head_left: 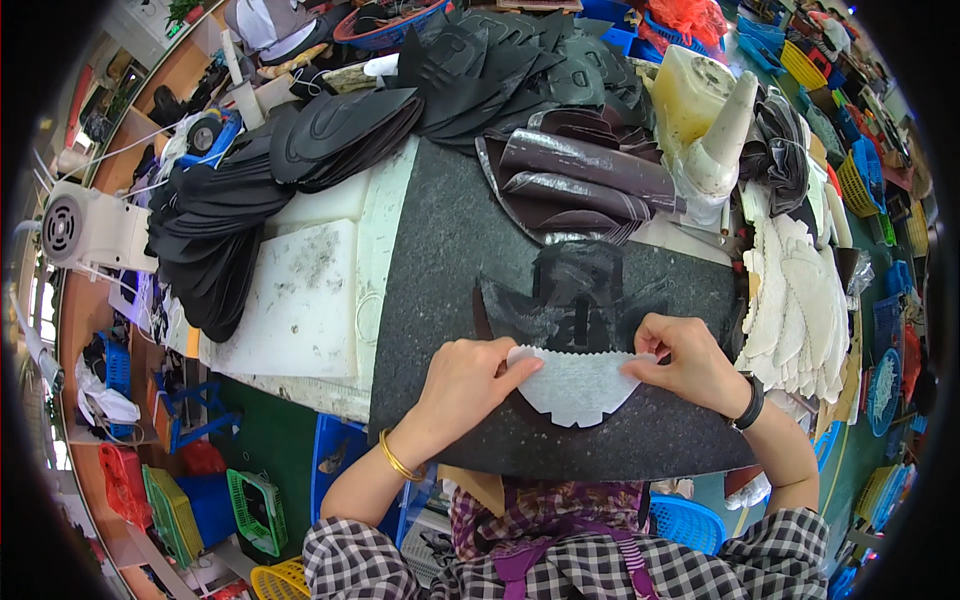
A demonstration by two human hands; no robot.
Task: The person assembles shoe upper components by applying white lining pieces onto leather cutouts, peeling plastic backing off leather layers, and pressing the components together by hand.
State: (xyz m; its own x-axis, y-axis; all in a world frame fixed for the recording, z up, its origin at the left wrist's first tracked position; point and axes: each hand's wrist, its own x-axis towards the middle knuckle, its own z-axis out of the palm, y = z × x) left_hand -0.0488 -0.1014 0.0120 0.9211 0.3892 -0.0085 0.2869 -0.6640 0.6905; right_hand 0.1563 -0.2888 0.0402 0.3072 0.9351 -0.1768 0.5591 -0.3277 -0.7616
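Note:
A white fabric piece (575, 388) with a zigzag upper edge and a notched, curved lower edge lies over the lower part of a black cut piece (580, 285). That black piece, perhaps a shoe upper, rests on the dark grey work surface (440, 235). At the left corner of the white piece, my left hand (474, 378) pinches its edge between thumb and fingers. My right hand (688, 358) grips the opposite corner the same way. How much of the black piece extends beneath the white fabric is hidden.
Fanned stacks of black pieces (345, 135) cover the back and left. Glossy dark sheets (590, 175) lie behind the work, next to a yellowish container (690, 90) and a white cone-shaped bottle (722, 135). White fabric pieces (795, 310) hang in a stack at the right.

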